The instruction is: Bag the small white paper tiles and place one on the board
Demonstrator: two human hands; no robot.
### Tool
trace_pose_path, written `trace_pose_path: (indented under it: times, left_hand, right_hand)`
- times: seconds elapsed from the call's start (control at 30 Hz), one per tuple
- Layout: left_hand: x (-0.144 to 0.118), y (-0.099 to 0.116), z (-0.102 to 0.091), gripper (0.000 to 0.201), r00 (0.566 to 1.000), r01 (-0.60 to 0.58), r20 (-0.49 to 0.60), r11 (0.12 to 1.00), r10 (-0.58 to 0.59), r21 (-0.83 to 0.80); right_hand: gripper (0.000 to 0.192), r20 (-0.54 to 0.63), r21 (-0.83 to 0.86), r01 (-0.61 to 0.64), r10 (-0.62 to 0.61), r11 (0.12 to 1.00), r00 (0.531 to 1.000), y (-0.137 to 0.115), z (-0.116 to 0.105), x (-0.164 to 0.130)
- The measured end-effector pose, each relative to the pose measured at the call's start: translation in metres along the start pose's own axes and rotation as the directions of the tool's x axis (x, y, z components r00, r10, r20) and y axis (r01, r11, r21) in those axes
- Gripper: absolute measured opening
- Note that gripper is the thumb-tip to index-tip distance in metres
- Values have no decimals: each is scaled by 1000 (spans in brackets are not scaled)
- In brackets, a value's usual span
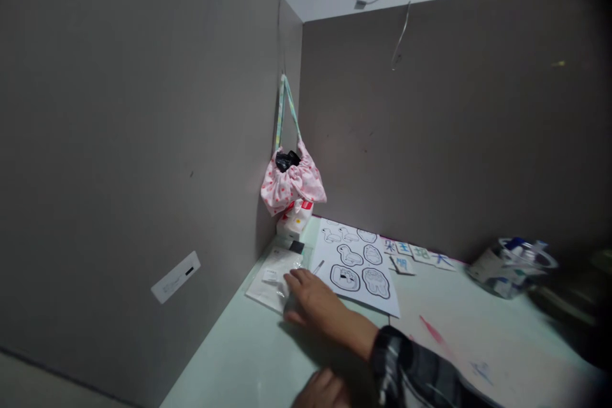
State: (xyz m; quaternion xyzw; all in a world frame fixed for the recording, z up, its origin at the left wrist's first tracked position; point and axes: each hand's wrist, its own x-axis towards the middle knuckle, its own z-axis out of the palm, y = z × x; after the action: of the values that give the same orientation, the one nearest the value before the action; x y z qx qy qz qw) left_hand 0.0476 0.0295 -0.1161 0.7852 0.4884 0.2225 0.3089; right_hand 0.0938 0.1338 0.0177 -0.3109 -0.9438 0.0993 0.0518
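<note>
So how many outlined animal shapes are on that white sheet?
6 showing on the white sheet: two at the far edge, two in the middle, two nearest. The far ones are partly cut off.

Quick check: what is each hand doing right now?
Right hand: flat, open, fingers resting on the clear plastic packet.
Left hand: only partly in view at the bottom edge; state cannot be told.

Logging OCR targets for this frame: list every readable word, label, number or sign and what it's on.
Nothing reads cleanly.
Tiles along the back panel: coloured hand-drawn characters, too blurred to quote.
White label on the left panel: print too small.
Box under the pink bag: red mark, unreadable.
Tipped can: blue print, blurred.
Sheet: outline drawings only, no text.
Clear packet at the right hand: small label, unreadable.
</note>
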Motion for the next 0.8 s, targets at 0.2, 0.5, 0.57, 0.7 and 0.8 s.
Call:
trace_pose_path:
  times: [0.2,0.5,0.57,0.7,0.8]
  left_hand:
    - [-7,9,-25,38,1000,-23,-10,995,22,-92]
    - [-29,35,-84,75,997,66,-30,975,-74,-211]
    - [-29,39,-86,77,995,88,-26,963,-98,-255]
    - [-31,38,-88,76,982,140,-68,923,-176,-357]
    - [-37,38,-97,76,970,161,-112,912,-217,-378]
  right_hand:
    - [24,29,50,-2,1,999,1000,-21,17,21]
    - [33,-44,123,-238,245,963,969,70,-45,-45]
    - [39,-8,123,-198,201,972,980,68,-39,-54]
    - [37,40,136,-114,110,984,993,50,-12,-54]
    - [32,36,144,-129,126,981,991,45,2,-49]
